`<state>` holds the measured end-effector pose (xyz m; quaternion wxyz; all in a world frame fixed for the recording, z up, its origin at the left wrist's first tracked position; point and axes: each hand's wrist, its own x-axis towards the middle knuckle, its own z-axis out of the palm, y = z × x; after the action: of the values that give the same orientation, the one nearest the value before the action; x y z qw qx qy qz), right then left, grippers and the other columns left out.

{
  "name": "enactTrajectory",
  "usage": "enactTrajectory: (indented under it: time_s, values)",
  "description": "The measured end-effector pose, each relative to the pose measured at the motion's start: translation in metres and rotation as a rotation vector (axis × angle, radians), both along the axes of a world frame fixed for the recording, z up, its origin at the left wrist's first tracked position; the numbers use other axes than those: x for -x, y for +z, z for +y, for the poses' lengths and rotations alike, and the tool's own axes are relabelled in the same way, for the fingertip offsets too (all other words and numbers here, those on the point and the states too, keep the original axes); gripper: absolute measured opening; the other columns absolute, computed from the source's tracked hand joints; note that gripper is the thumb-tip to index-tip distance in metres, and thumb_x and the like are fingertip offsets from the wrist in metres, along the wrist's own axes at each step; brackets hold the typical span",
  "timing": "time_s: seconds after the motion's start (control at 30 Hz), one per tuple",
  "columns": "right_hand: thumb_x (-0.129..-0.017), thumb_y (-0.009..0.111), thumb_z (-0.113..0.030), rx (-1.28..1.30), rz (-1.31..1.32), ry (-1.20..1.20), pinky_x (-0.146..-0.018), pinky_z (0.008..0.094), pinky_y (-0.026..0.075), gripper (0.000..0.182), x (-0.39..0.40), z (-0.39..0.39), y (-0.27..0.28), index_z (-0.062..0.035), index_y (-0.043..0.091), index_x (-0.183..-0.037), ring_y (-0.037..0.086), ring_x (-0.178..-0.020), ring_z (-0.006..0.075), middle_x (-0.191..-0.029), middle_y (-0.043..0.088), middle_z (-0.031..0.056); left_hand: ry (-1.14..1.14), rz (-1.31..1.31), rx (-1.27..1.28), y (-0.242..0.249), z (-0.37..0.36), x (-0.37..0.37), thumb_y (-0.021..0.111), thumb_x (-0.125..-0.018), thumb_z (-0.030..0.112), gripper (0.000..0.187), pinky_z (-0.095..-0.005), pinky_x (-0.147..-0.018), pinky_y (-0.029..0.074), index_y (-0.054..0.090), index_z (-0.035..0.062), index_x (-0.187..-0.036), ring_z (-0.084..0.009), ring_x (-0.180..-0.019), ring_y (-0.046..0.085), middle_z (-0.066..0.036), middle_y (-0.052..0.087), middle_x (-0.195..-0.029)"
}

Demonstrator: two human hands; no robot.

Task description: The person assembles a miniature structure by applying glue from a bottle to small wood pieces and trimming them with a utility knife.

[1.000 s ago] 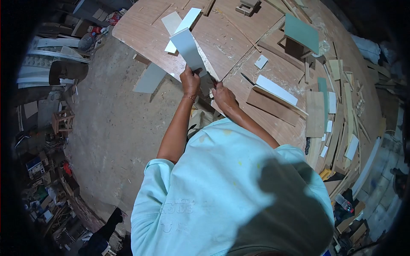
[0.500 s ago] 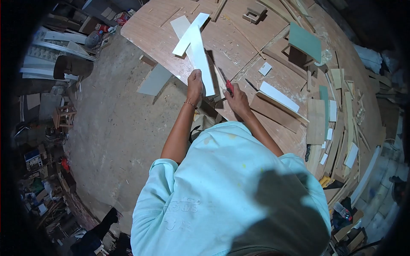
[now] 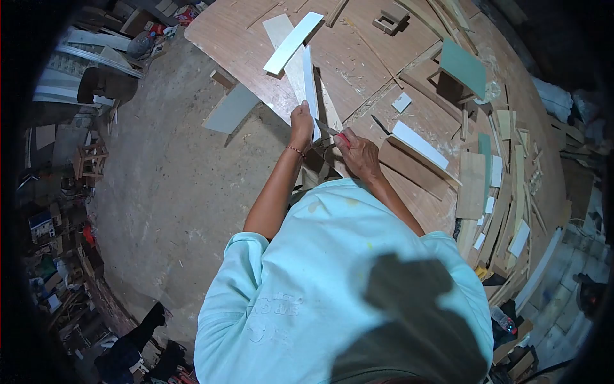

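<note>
My left hand [image 3: 300,128] is closed around the near end of a narrow white board [image 3: 309,77], which is tilted up on its edge. In my right hand [image 3: 359,153] is a red-handled knife [image 3: 343,137]. Its thin blade points left, close to the near end of the board; whether it touches cannot be made out. Beyond my left hand, a second white strip [image 3: 294,43] lies slantwise across a pale board [image 3: 277,31] on the wooden worktable [image 3: 236,45].
On the table to the right are a small white block [image 3: 401,102], a dark pen-like tool [image 3: 380,124], a white-faced wooden piece [image 3: 419,146] and a green-topped wooden piece [image 3: 462,67]. Several wood strips line the right edge. Concrete floor [image 3: 173,179] lies left.
The narrow white board has turned from showing its broad white face to standing on edge. The knife has swung from pointing up to pointing left, toward the board.
</note>
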<state>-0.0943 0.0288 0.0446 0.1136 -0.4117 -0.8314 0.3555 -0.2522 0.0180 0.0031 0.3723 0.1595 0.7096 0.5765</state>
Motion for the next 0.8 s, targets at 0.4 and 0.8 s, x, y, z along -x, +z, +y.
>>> enactTrajectory:
  time_s: [0.4, 0.8]
  values:
    - [-0.081, 0.036, -0.049, -0.034, -0.064, 0.006, -0.056, 0.0427, 0.039, 0.043, 0.005, 0.001, 0.004, -0.0069, 0.046, -0.078, 0.055, -0.066, 0.0352, -0.064, 0.056, 0.0154, -0.015, 0.008, -0.017, -0.011, -0.001, 0.001, 0.037, -0.087, 0.024, 0.034, -0.0255, -0.047, 0.027, 0.039, 0.0064, -0.057, -0.0079, -0.053, 0.027, 0.003, 0.031, -0.056]
    - [-0.081, 0.036, -0.049, -0.073, -0.021, -0.015, -0.054, 0.0418, 0.039, 0.042, 0.007, 0.007, 0.002, -0.0085, 0.048, -0.079, 0.055, -0.063, 0.0339, -0.061, 0.056, 0.0139, -0.204, -0.226, -0.002, -0.047, 0.0, 0.004, 0.034, -0.088, 0.024, 0.031, -0.0252, -0.042, 0.037, 0.049, 0.0047, -0.07, -0.01, -0.045, 0.042, -0.001, 0.046, -0.056]
